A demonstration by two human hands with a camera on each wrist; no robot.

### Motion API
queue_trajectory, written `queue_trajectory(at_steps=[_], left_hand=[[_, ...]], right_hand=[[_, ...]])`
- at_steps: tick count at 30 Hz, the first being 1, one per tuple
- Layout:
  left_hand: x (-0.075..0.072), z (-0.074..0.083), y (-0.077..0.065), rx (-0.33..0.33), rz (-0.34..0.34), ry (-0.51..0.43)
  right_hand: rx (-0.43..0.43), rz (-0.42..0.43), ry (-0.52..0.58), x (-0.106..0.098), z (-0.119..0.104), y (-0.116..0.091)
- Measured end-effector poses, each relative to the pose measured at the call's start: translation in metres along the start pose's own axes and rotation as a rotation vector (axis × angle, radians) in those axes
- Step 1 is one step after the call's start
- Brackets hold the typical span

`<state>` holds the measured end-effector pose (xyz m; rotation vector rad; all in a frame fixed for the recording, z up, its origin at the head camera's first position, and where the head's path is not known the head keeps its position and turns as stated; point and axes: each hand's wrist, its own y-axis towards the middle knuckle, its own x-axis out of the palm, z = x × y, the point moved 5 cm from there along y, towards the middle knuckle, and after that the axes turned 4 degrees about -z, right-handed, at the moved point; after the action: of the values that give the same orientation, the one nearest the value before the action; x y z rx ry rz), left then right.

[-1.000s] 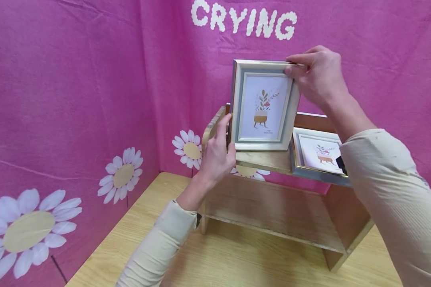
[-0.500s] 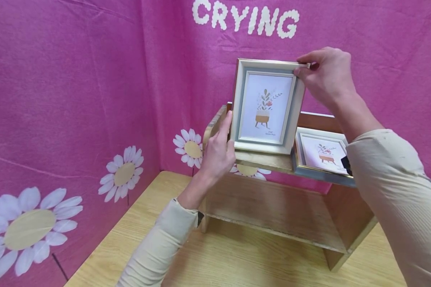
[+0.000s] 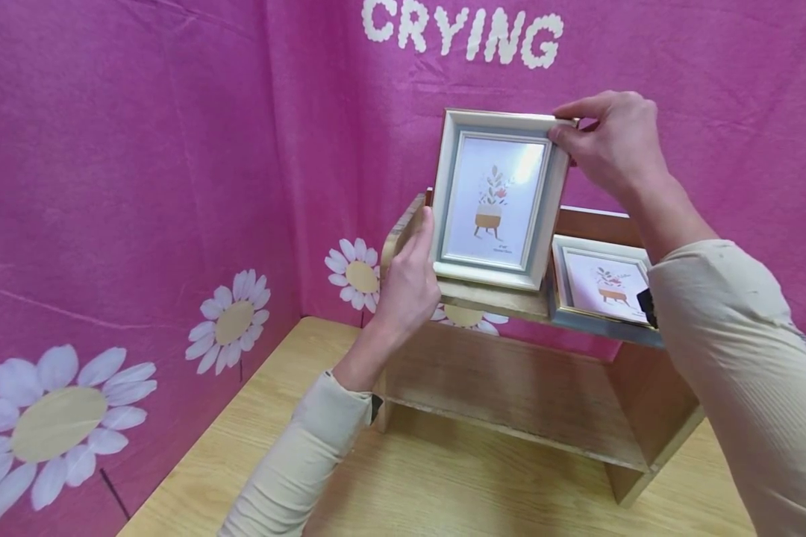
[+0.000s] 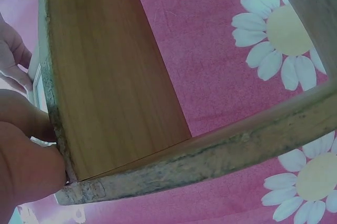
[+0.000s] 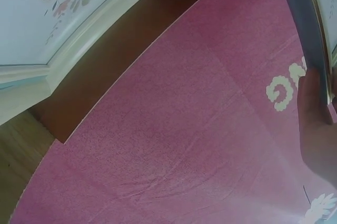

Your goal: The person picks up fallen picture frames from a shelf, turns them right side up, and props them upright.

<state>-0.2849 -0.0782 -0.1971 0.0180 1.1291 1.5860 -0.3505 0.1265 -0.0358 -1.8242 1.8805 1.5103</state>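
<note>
Held picture frame point(image 3: 493, 201), cream with a grey-blue inner band, is near upright at the left part of the upper board of a wooden shelf unit point(image 3: 510, 391); whether its lower edge touches that board cannot be told. Print inside: potted plant in a legged planter, glare at upper right of the glazing. Right hand point(image 3: 614, 142) pinches the top right corner between thumb and fingers. Left hand point(image 3: 410, 287) grips the lower left edge, thumb toward the front, index finger pointing up along the side. Second frame point(image 3: 607, 283), same print, lies face up on the upper board to the right, partly covered by the right sleeve point(image 3: 745, 343). A red-brown rail point(image 3: 594, 222) runs along the unit's back. Unit stands on a pale wood-grain worktop point(image 3: 497, 492). Surround: magenta cloth point(image 3: 175, 149) with daisies point(image 3: 60, 425) and white lettering point(image 3: 463, 31), "CRYING".
</note>
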Motion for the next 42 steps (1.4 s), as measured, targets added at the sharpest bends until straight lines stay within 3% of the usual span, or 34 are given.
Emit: queue_trajectory(at_steps=[10,18,25,30,36,42], left_hand=[[0.005,0.006,0.000,0.026,0.047,0.042],[0.007,0.009,-0.001,0.007,0.089,0.047],[-0.009,0.002,-0.008,0.025,0.178,0.077],[-0.024,-0.007,-0.016,-0.017,0.217,0.053],[-0.028,-0.009,-0.015,-0.055,0.204,0.050],[-0.023,-0.005,-0.012,-0.057,0.155,0.060]], right_hand=[[0.046,-0.019,0.044,-0.006,0.005,-0.005],[0.058,0.000,0.024,-0.010,0.004,-0.010],[0.035,0.008,0.048,0.006,-0.005,-0.006],[0.015,-0.023,0.046,0.021,-0.022,-0.002],[0.007,-0.018,0.048,0.020,-0.031,-0.001],[0.011,-0.008,0.005,0.012,-0.027,-0.007]])
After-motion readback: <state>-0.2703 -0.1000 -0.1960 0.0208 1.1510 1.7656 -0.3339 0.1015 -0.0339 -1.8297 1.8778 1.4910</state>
